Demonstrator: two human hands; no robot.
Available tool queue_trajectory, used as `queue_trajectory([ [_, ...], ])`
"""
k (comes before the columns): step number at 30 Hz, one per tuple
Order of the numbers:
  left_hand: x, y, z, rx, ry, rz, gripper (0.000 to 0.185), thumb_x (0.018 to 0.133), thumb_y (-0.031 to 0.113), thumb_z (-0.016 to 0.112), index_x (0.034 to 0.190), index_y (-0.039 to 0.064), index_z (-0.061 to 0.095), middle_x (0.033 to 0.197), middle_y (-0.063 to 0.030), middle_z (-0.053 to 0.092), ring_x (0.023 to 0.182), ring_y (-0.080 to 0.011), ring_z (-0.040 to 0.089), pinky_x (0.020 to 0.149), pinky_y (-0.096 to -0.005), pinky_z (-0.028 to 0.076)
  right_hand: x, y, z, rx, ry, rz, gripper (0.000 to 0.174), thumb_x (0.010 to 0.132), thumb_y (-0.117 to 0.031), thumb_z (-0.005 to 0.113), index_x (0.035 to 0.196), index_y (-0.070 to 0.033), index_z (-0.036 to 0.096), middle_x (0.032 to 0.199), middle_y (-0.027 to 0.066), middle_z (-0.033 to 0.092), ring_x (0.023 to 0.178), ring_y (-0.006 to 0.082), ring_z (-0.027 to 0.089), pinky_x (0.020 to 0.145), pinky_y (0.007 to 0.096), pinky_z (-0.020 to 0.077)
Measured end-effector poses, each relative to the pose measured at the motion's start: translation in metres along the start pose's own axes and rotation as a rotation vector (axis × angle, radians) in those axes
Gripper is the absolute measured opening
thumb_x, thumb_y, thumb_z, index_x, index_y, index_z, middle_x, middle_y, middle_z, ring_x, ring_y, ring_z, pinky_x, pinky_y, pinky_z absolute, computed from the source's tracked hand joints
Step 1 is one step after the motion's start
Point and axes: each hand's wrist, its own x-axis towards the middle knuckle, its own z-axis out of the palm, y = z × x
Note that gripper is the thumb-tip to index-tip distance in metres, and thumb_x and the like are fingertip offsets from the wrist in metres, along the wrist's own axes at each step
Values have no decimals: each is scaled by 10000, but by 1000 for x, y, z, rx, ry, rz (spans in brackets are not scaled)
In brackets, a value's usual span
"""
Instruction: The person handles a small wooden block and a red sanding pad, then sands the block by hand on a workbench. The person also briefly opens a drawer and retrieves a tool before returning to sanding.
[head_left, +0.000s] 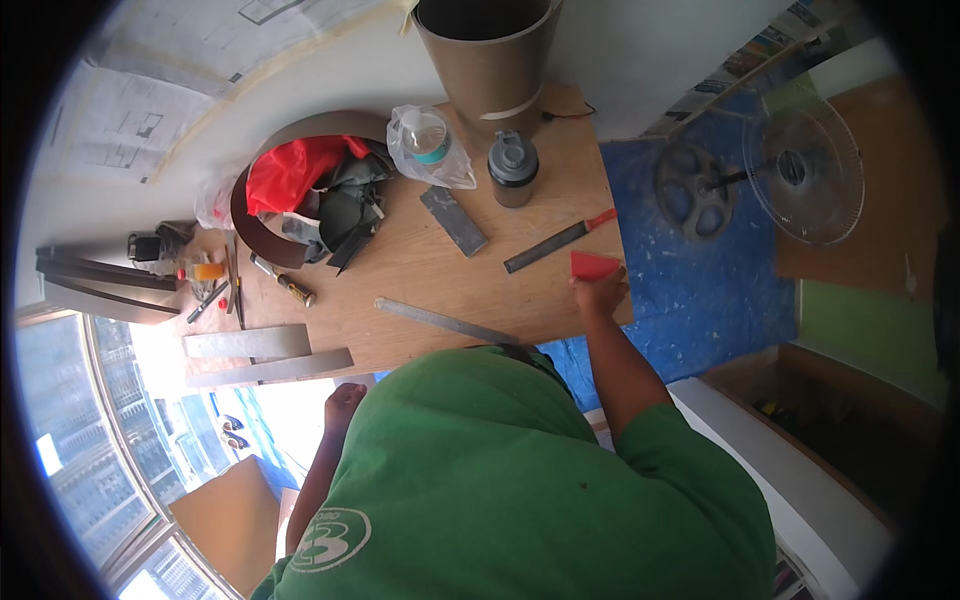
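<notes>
At the right end of the wooden table, my right hand (604, 291) grips a flat red plastic spreader (592, 265). A flat file (547, 245) with a red handle lies just beyond it. My left hand (344, 403) hangs beside my body, below the table's front edge, with its fingers curled; I cannot tell whether anything is inside. Nearest to it on the table are two curved grey strips (274, 366). A steel ruler (442, 320) lies slantwise along the front edge. Farther back rests a dark grey rectangular block (454, 221).
A grey shaker bottle (512, 169), a bagged plastic bottle (429, 146) and a large brown roll (487, 67) stand at the back. A curved brown band (244, 225) surrounds red and dark cloth. A screwdriver (283, 281) lies left. A fan (795, 165) stands right, on blue sheeting (675, 300).
</notes>
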Motion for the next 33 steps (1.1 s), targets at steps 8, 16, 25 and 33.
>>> queue_trajectory([
  [8, 26, 61, -8, -96, 31, 143, 337, 1030, 331, 662, 1078, 8, 744, 934, -143, 777, 938, -236, 759, 850, -364, 583, 33, 39, 21, 404, -143, -94, 609, 839, -311, 858, 1309, -61, 562, 1065, 150, 696, 950, 297, 720, 817, 453, 608],
  [16, 34, 237, -17, -656, -65, 498, 152, 984, 55, 657, 1121, -4, 690, 1011, -42, 691, 1007, -139, 667, 961, -322, 522, -106, -78, -155, 1272, -973, -299, 291, 1036, -233, 662, 1238, -32, 604, 1034, 104, 726, 836, 195, 714, 722, 346, 585],
  [25, 12, 287, -59, -409, -366, 710, 140, 1022, 42, 515, 1063, 4, 643, 1051, -88, 691, 1048, -216, 650, 958, -372, 492, -160, -110, -183, 1221, -1109, -564, 345, 1057, -227, 597, 1305, 13, 585, 1116, 151, 723, 909, 243, 729, 766, 382, 594],
  [33, 0, 180, -30, -747, -322, 343, 343, 1146, 300, 433, 1107, 21, 630, 1060, -105, 696, 1099, -212, 636, 1038, -395, 476, -158, -102, -136, 1022, -1130, -246, 340, 1037, -215, 595, 1312, -16, 585, 1095, 118, 718, 895, 206, 712, 759, 356, 583],
])
